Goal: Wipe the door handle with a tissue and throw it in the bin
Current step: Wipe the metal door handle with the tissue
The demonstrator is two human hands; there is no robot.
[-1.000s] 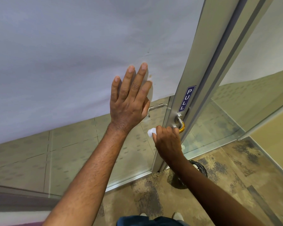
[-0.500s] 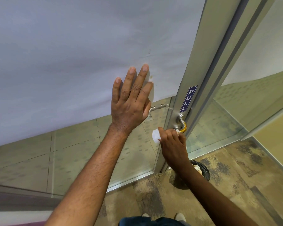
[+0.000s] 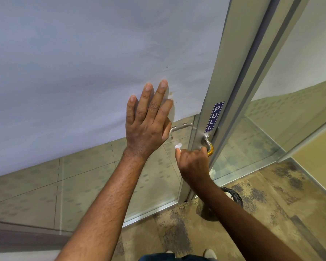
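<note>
Closed around a white tissue, the right hand keeps its grip just below the bend of the door handle, knuckles touching the metal. A moment ago more of the tissue showed beside the fist; now only a small tuft pokes out at the thumb side, and the hand has slid slightly along the handle. That suggests wiping is under way, not finished. The left hand lies flat and open against the door, holding nothing, bracing it. Down on the floor, the bin sits just behind the right forearm, near the door frame.
</note>
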